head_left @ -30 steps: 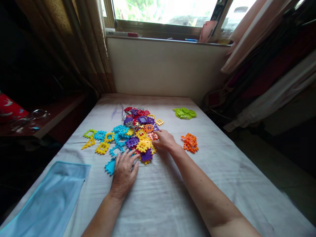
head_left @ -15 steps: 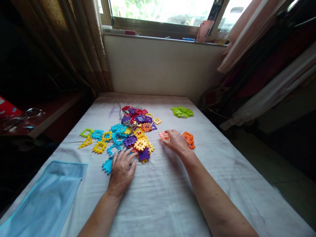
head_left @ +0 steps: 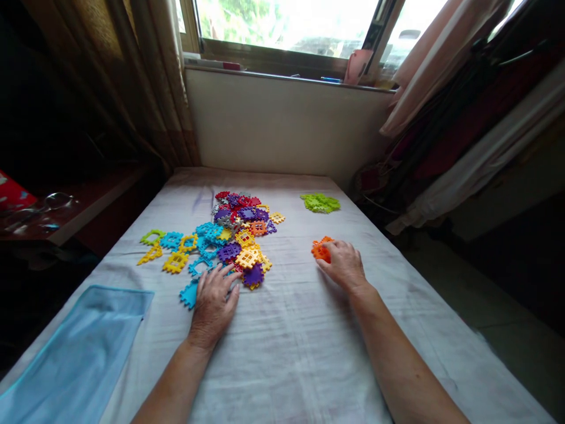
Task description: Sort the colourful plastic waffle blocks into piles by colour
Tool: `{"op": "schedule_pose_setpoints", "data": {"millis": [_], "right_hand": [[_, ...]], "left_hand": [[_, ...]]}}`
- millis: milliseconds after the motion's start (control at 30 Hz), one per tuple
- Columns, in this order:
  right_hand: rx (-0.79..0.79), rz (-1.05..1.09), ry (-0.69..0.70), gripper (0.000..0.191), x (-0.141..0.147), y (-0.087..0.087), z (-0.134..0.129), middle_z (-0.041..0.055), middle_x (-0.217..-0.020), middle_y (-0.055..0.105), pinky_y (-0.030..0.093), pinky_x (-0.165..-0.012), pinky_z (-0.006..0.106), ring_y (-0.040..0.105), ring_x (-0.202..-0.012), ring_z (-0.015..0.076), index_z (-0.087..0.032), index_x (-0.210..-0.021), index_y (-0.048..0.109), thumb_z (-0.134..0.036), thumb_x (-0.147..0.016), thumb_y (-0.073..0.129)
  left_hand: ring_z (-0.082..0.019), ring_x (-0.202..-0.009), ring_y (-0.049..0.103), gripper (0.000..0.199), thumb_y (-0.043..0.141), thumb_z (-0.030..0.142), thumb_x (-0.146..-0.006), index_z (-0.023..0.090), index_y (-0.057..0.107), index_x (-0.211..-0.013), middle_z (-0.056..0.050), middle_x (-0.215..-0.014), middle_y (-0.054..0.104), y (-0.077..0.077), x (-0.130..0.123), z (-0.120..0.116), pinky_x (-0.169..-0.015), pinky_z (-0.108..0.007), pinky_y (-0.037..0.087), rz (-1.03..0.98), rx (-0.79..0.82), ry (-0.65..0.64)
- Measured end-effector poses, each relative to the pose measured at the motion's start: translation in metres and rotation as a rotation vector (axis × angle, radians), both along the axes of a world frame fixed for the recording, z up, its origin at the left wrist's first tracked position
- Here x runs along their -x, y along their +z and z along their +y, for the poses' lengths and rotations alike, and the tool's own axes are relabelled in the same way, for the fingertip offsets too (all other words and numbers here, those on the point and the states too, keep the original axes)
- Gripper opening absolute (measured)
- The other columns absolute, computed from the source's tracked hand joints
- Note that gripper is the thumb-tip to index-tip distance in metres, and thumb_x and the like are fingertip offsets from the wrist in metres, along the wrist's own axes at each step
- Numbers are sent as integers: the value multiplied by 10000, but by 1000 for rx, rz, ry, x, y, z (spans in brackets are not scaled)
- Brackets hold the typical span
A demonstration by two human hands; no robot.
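My left hand [head_left: 215, 300] lies palm down with its fingers spread, fingertips at the near edge of a mixed heap of interlocking plastic tiles. Next to it are a blue tile [head_left: 189, 294] and a purple tile [head_left: 253, 275]; yellow window-shaped tiles [head_left: 248, 257] lie just beyond. On the right, my right hand [head_left: 346, 266] is closed, thumb and fingers on an orange interlocking tile [head_left: 321, 249] at the small orange pile. Its fingers partly cover that pile, so the lower pieces are hidden.
A pile of lime green tiles [head_left: 321, 203] sits at the far right of the cloth-covered table. Red, purple and grey tiles [head_left: 241, 206] form the heap's far end. A light blue cloth bag [head_left: 83, 347] lies at the near left. A wall [head_left: 282, 123] rises behind.
My right hand has moved right, taking a light orange tile from beside the mixed heap to the orange pile. My left hand has stayed at the heap. The view has shifted slightly.
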State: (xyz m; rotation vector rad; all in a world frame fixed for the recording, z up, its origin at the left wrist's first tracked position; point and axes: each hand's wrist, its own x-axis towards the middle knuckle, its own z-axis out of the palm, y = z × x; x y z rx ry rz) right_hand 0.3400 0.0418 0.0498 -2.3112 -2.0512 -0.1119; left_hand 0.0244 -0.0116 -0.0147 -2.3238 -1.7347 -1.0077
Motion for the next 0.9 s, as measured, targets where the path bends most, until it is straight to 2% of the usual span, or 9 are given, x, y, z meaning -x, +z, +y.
{"op": "schedule_pose_setpoints", "data": {"millis": [100, 233, 367, 467, 567, 667, 800, 900], "right_hand": [[-19, 38, 21, 336, 9, 8, 5, 127, -1264, 629, 414, -905, 387, 544, -1128, 298, -234, -1171, 691, -366, -873, 613], [-64, 113, 183, 321, 38, 16, 29, 112, -1249, 643, 407, -954, 372, 541, -1156, 275, -235, -1178, 692, -338, -890, 595], [-49, 168, 417, 390, 77, 11, 70, 87, -1361, 600, 401, -1021, 367, 531, -1214, 256, -243, -1263, 641, -309, -880, 614], [-23, 161, 526, 498, 101, 0, 98, 78, -1470, 518, 383, -1066, 387, 491, -1293, 262, -250, -1350, 576, -301, -859, 640], [26, 137, 562, 534, 114, -10, 117, 77, -1483, 507, 382, -1072, 394, 475, -1321, 268, -254, -1377, 549, -346, -861, 653], [59, 119, 574, 491, 117, -14, 125, 86, -1376, 600, 394, -1045, 371, 522, -1261, 261, -247, -1332, 584, -427, -879, 646], [32, 119, 551, 467, 110, -12, 121, 103, -1276, 652, 409, -1005, 358, 558, -1190, 264, -232, -1267, 629, -491, -878, 638], [-7, 150, 495, 427, 97, -9, 111, 107, -1279, 654, 409, -998, 354, 558, -1187, 260, -219, -1277, 626, -404, -891, 623]], "left_hand": [[-282, -1273, 549, 304, 464, 268, -931, 263, 680, -1146, -71, -1280, 675, 0, 0, 0, -1125, -576, 348, -10, 9, -10], [-284, -1277, 548, 303, 476, 268, -927, 261, 685, -1146, -71, -1286, 672, -1, 0, 0, -1135, -582, 337, -16, 26, -16], [-283, -1280, 546, 302, 483, 269, -928, 263, 679, -1157, -64, -1282, 675, -1, 0, 0, -1138, -578, 338, -15, 26, -16], [-285, -1279, 546, 302, 473, 268, -934, 263, 677, -1156, -62, -1280, 677, 0, 0, -1, -1131, -587, 340, -13, 30, -8], [-281, -1283, 541, 304, 472, 258, -932, 266, 678, -1157, -60, -1284, 675, 2, -1, -1, -1134, -584, 332, -13, 46, 3], [-281, -1284, 538, 306, 469, 254, -930, 268, 680, -1152, -62, -1281, 676, 2, -2, -1, -1131, -587, 334, -13, 56, 6], [-280, -1284, 539, 300, 466, 259, -935, 267, 676, -1148, -59, -1287, 673, 2, -2, -1, -1129, -587, 335, -8, 59, 1], [-281, -1284, 540, 294, 465, 258, -938, 262, 673, -1146, -57, -1291, 672, 2, -2, -1, -1126, -582, 341, -6, 50, -3]]}}
